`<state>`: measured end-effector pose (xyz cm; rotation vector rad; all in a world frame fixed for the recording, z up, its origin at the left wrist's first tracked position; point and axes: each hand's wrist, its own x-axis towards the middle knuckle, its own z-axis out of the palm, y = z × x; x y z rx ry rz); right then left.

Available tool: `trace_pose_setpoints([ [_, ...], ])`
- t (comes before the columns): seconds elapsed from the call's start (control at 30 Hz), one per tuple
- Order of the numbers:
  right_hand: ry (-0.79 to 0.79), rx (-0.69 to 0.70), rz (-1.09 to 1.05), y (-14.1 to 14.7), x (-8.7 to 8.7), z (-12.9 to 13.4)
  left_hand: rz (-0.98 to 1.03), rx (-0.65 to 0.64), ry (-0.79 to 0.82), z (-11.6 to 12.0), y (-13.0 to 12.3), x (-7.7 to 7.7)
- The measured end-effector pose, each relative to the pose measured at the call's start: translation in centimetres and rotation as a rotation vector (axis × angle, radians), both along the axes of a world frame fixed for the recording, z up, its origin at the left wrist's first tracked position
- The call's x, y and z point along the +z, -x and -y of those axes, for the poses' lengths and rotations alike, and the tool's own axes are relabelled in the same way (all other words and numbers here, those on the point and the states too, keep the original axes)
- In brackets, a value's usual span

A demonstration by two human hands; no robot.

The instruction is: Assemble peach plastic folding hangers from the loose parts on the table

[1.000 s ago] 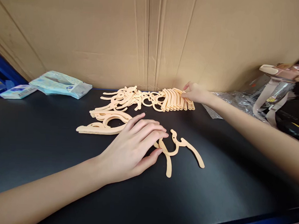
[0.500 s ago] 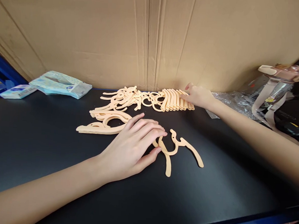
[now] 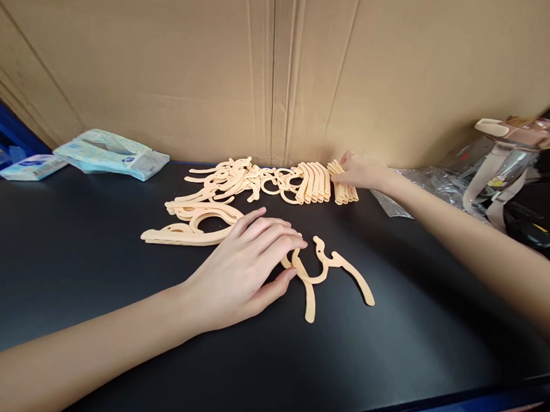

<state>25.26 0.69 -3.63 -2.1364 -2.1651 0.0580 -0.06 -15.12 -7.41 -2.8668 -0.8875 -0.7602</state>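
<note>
My left hand point(image 3: 247, 267) lies over the middle of the black table, thumb and fingers apart. Its fingertips are at a loose cream hanger piece point(image 3: 310, 299), partly covered by the hand. Just right of it lies another curved hanger piece point(image 3: 355, 277). Left of the hand, folded hangers point(image 3: 178, 238) are stacked, their right end hidden. At the back, my right hand point(image 3: 362, 174) has its fingers around a small bunch of hanger arms point(image 3: 344, 192); some fingers are hidden. Beside this bunch stands a neat row of hanger arms point(image 3: 315, 184).
A jumbled pile of hanger parts point(image 3: 230, 176) sits behind the folded ones. Blue tissue packs point(image 3: 113, 154) lie at the back left. Clear plastic wrap point(image 3: 398, 192) and a strapped bottle point(image 3: 514, 154) are at right. Cardboard point(image 3: 171, 67) stands behind the table.
The right hand has parted a small bunch of hanger arms from the right end of the row, leaving a gap. My left hand stays in place.
</note>
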Motion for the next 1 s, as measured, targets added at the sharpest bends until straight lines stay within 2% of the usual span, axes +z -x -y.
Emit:
trace_pose_setpoints([
  [0.17,-0.078,0.105,-0.108,-0.5,0.8,2.6,-0.021,0.016,0.025,-0.1,0.0,-0.1],
  [0.27,-0.164,0.337,-0.131,-0.5,0.8,5.8,-0.041,-0.014,0.04,-0.3,0.1,-0.3],
  [0.37,-0.1,0.509,-0.04,-0.5,0.0,8.8,-0.047,-0.042,0.091,-0.3,0.1,-0.4],
  [0.43,-0.049,0.566,0.01,-0.7,-0.7,10.0,-0.05,-0.058,0.119,-0.3,0.0,-0.4],
  [0.57,-0.034,0.628,0.004,-1.2,-1.9,10.8,-0.062,-0.086,0.13,-0.2,0.0,-0.4],
  [0.83,-0.27,0.727,0.013,-0.8,-3.0,11.3,-0.05,-0.195,0.077,-0.1,0.0,-0.2],
  [1.0,-0.354,0.707,-0.033,-0.5,-3.9,11.1,-0.046,-0.184,0.108,-0.1,-0.2,-0.1],
])
